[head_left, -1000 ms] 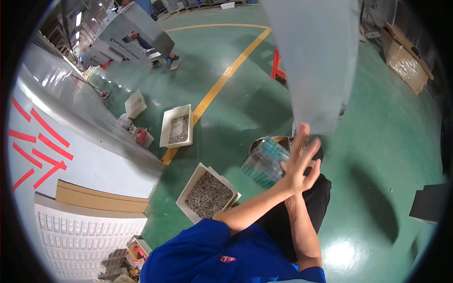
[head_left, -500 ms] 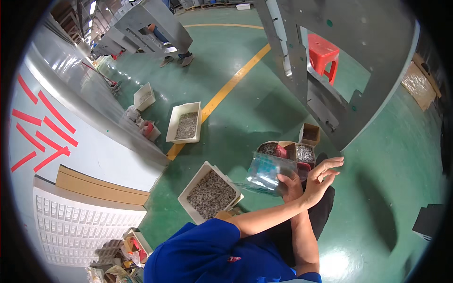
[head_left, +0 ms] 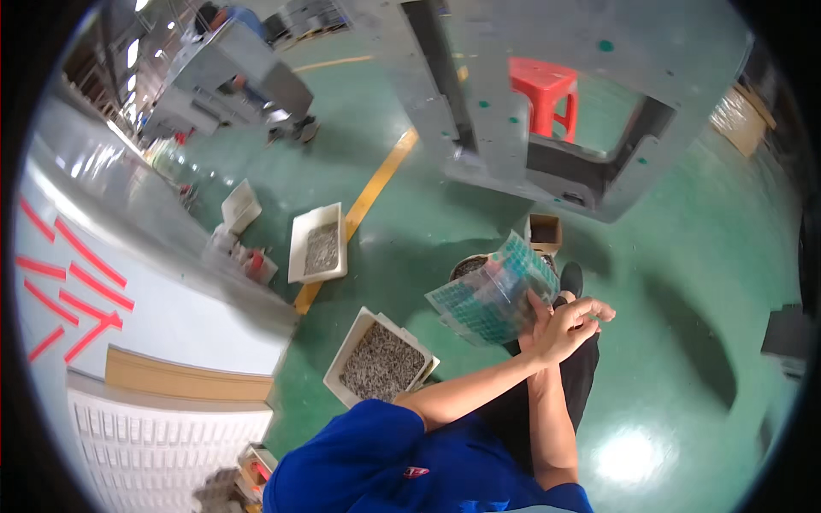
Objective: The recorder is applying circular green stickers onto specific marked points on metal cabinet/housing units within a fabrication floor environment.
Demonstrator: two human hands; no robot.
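A clear plastic sheet (head_left: pixel 487 299) covered with rows of small green-teal marks hangs in front of me, tilted. My right hand (head_left: pixel 537 321) grips its right edge, with the thumb on the face turned to me. My left forearm crosses over the right one. Beyond my right wrist, my left hand (head_left: pixel 569 329) reaches to the right, its fingers loosely bent and apart. No object shows in it. Behind the sheet, a round container of small grey parts (head_left: pixel 467 267) is partly hidden. A small brown cardboard box (head_left: pixel 544 232) stands just past the sheet's far edge.
A large grey metal frame (head_left: pixel 590 184) with green dots rises ahead, and a red stool (head_left: pixel 547 81) stands behind it. White bins of small parts (head_left: pixel 346 352) (head_left: pixel 295 248) sit on the green floor at left. Farther off, a person is beside a metal cabinet (head_left: pixel 231 77).
The sheet has turned and spread out, showing its green marks more fully. My left hand's fingers have bent more. The view has shifted, so the metal frame appears higher and farther left.
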